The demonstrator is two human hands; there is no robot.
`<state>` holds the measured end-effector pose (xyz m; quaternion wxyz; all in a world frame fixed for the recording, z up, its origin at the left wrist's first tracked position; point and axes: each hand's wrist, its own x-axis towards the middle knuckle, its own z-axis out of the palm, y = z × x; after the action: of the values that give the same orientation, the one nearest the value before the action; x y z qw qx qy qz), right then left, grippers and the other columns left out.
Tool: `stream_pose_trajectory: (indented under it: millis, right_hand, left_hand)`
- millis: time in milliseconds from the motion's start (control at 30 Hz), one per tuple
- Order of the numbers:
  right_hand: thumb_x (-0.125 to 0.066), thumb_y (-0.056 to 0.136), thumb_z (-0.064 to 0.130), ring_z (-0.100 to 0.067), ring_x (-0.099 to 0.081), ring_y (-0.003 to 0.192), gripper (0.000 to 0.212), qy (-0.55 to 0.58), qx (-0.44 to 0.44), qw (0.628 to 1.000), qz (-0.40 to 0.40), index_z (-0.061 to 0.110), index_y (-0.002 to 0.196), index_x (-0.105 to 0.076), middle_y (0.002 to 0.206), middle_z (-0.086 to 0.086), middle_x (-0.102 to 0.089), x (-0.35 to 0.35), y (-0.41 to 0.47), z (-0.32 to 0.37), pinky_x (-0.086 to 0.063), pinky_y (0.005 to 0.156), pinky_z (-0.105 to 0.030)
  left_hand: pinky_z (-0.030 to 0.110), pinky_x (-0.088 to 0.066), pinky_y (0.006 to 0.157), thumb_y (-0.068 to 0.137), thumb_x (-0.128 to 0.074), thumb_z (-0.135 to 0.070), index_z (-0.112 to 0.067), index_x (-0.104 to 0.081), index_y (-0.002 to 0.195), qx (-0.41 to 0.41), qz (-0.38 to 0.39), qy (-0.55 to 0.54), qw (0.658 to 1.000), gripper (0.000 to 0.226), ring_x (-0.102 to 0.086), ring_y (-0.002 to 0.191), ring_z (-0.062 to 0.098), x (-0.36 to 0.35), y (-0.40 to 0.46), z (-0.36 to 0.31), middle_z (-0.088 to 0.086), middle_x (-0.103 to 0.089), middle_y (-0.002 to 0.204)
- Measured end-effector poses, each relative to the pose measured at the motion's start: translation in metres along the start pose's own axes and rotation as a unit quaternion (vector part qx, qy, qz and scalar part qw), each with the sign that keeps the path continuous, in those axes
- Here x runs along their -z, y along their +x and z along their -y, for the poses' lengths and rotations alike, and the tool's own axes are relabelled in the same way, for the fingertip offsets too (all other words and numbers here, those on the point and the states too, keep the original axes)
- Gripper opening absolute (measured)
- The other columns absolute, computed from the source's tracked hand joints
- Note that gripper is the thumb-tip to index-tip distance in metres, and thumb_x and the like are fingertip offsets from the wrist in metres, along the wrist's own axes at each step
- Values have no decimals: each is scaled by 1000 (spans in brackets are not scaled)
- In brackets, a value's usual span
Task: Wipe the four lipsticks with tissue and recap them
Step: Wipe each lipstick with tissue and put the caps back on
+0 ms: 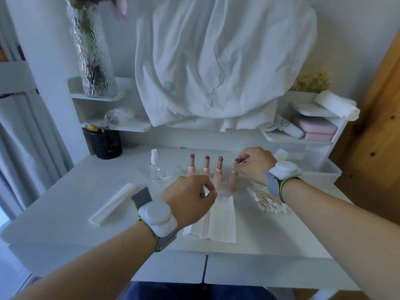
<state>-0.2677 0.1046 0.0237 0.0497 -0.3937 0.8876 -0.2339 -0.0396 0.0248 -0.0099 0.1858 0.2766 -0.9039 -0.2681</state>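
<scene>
White surface [65, 204], tissue [218, 217] under left hand [188, 200], fingers loosely curled, empty. Right hand [251, 164] pinching rightmost lipstick [234, 176]. Risk: knocking three upright neighbours [206, 165], smearing bare tips.

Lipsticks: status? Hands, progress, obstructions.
Right hand pinches the rightmost lipstick; left hand hovers over the tissue, holding nothing. Four lipsticks uncapped, upright. Caps stand just in front; nothing blocking.

Both forearms are bare. Each wrist wears a white round pod on a grey strap [273, 185] edged lime-green. Dark blue trousers [194, 291] below
</scene>
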Motion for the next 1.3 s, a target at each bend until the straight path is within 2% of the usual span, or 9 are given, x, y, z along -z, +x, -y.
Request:
stream_pose_trajectory:
  millis: [133, 233, 367, 500, 567, 667, 767, 867, 1300]
  right_hand:
    - [-74, 87, 37, -27, -72, 95, 14, 10, -6, 1000, -20, 26, 80, -79, 89, 3, -77, -4, 0, -5, -60, 88, -38]
    - [-73, 88, 29, -22, -71, 83, 29, 39, 1, 998, -57, 31, 59, -74, 73, 11, -73, 7, -8, -2, -57, 75, -32]
    - [-75, 85, 34, -6, -59, 63, 19, 109, 46, 987, -113, 27, 68, -80, 55, 24, -64, 30, -21, 13, -40, 57, -23]
    - [-86, 72, 37, -11, -69, 75, 17, 247, 92, 963, -44, 23, 80, -83, 76, 13, -78, 35, -42, 32, -53, 71, -29]
    - [-87, 64, 41, -14, -76, 87, 27, 285, 95, 954, 18, 24, 85, -84, 87, 5, -82, 23, -55, 38, -57, 86, -34]
    - [-90, 64, 37, -13, -74, 83, 25, 323, 83, 940, 71, 24, 84, -84, 83, 4, -82, -7, -70, 40, -56, 84, -32]
    - [-88, 62, 42, -8, -73, 79, 27, 327, 76, 940, 67, 25, 83, -85, 82, 4, -82, -32, -81, 40, -58, 86, -37]
    - [-89, 74, 27, -4, -70, 75, 11, 336, 69, 937, 60, 21, 82, -85, 78, 6, -80, -46, -84, 41, -54, 81, -32]
    - [-82, 92, 25, -9, -58, 70, 8, 416, 112, 902, 3, 21, 86, -84, 75, 2, -74, -78, -98, 28, -45, 72, -28]
  left_hand:
    - [22, -54, 70, 100, -61, -42, -37, -71, 105, -5, 4, 9, 1000, 12, -68, 79, 8, -2, 0, 0, -11, -71, 78]
    - [20, -50, 67, 100, -61, -42, -37, -72, 107, -5, 0, 12, 1000, 13, -66, 80, 7, -1, 0, 3, -13, -71, 83]
    - [14, -45, 69, 98, -64, -41, -37, -74, 109, -9, -37, -10, 999, 15, -64, 84, 2, 2, 3, 7, -19, -70, 89]
    - [22, -49, 85, 97, -67, -49, -37, -70, 120, 1, -69, -91, 993, 26, -63, 88, -1, 6, -1, 9, -24, -71, 102]
    - [24, -50, 80, 95, -69, -54, -38, -68, 123, 12, -63, -143, 988, 33, -61, 71, -7, 4, -8, 13, -25, -73, 102]
    - [18, -47, 69, 94, -67, -59, -41, -68, 124, 10, -43, -152, 987, 35, -60, 60, -12, -2, -20, 20, -24, -73, 105]
    - [12, -40, 65, 98, -66, -52, -41, -72, 116, 8, -33, -133, 990, 22, -57, 57, -12, -4, -26, 28, -20, -73, 105]
    - [13, -38, 61, 98, -67, -48, -40, -74, 106, 16, -20, -132, 991, 13, -56, 52, -4, -4, -26, 35, -19, -73, 102]
    - [12, -38, 52, 85, -82, -50, -38, -76, 92, 41, -38, -208, 976, 16, -45, 48, 4, -7, -27, 40, -15, -75, 97]
